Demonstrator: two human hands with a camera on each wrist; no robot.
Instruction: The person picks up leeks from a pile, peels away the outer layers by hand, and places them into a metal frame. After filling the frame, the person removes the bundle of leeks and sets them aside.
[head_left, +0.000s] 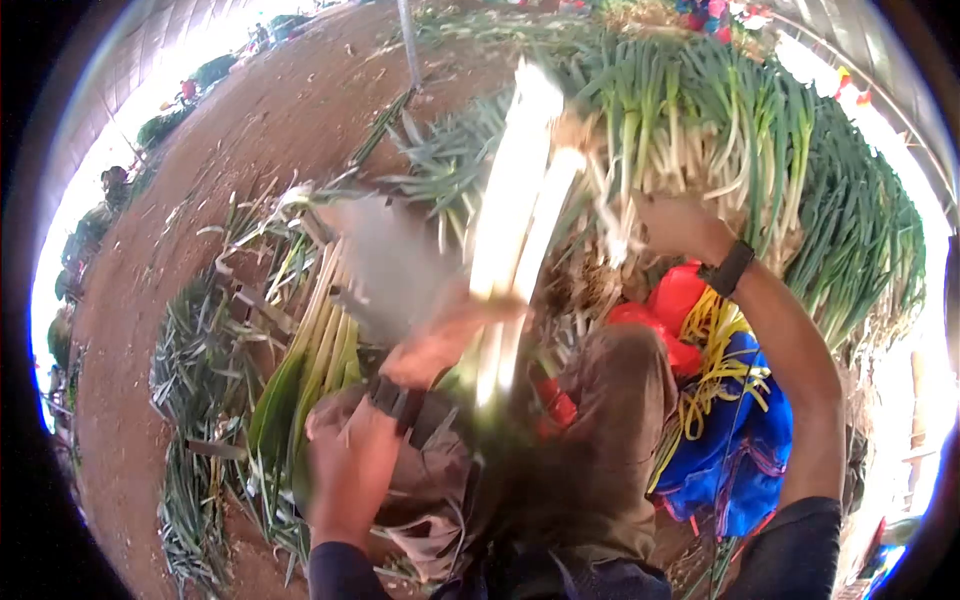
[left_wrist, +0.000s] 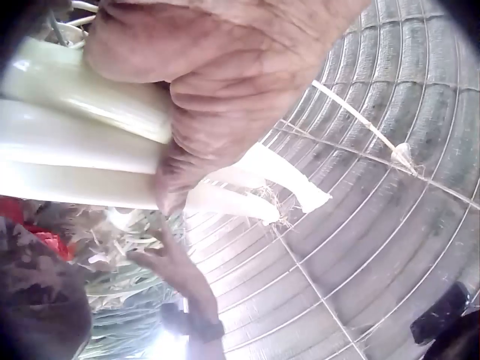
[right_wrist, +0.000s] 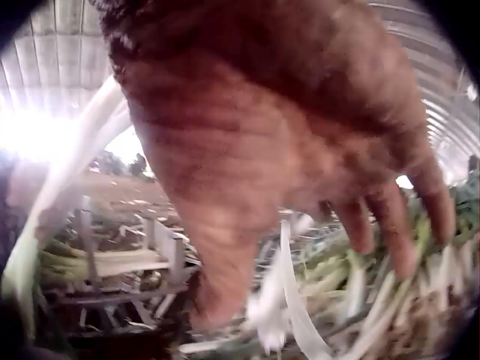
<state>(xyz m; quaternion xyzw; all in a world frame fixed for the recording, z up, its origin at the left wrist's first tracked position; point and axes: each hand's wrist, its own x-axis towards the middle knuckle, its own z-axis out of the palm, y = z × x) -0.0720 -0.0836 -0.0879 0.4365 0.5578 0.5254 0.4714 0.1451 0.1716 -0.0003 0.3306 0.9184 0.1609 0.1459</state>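
Observation:
My left hand [head_left: 440, 335] grips a few thick white leeks [head_left: 510, 230], their bright root ends pointing up and away from my lap. In the left wrist view, the fingers of that left hand [left_wrist: 217, 82] curl round the pale leek shafts [left_wrist: 82, 142], and roots show beyond the hand. My right hand [head_left: 685, 225], with a dark band on its wrist, is off to the right of these leeks. The right wrist view shows the right hand [right_wrist: 277, 142] with fingers spread and hanging downward. A loose white strip [right_wrist: 294, 300] appears below its fingers.
A big heap of leeks [head_left: 690, 100] spreads across the far right. Trimmed leeks [head_left: 310, 360] lie in a crate at my left, beside cut green leaves [head_left: 205, 360]. Near my right knee are red plastic [head_left: 675, 310], yellow ties [head_left: 710, 335] and a blue bag [head_left: 735, 450].

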